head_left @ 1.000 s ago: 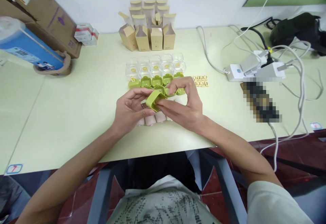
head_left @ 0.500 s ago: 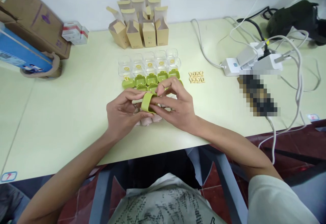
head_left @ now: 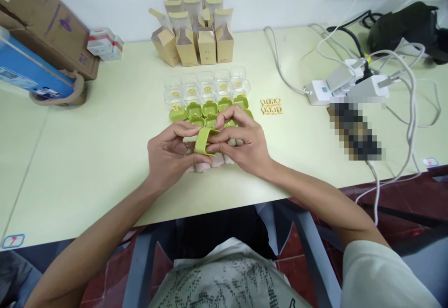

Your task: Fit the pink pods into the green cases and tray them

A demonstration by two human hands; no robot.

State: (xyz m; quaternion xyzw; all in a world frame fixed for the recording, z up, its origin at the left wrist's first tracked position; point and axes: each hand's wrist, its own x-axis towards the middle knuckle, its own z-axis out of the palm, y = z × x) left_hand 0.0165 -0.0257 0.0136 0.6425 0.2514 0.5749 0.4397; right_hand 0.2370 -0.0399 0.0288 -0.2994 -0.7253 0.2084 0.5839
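My left hand (head_left: 171, 151) grips a small green plastic cup (head_left: 202, 141) between thumb and fingers, its open side turned to the right. The fingers of my right hand (head_left: 241, 142) reach into that opening; whether they pinch anything inside is hidden. Behind my hands stand rows of similar green cups (head_left: 210, 108), and one green piece with a yellow part (head_left: 178, 113) lies at their left end. Pale pink pieces (head_left: 202, 165) lie under my hands, partly covered. Farther back are clear plastic covers (head_left: 191, 91) with yellow round marks.
Small yellow ring-like parts (head_left: 271, 106) lie right of the cups. Open cardboard boxes (head_left: 187, 49) stand by the wall. Chargers and white cables (head_left: 318, 92) spread over the right side. A large carton (head_left: 52, 28) and a blue box (head_left: 31, 72) stand at the left.
My right thumb and fingers have shifted slightly at the cup's opening. The cup stays in my left hand, and the whole view has moved a little.
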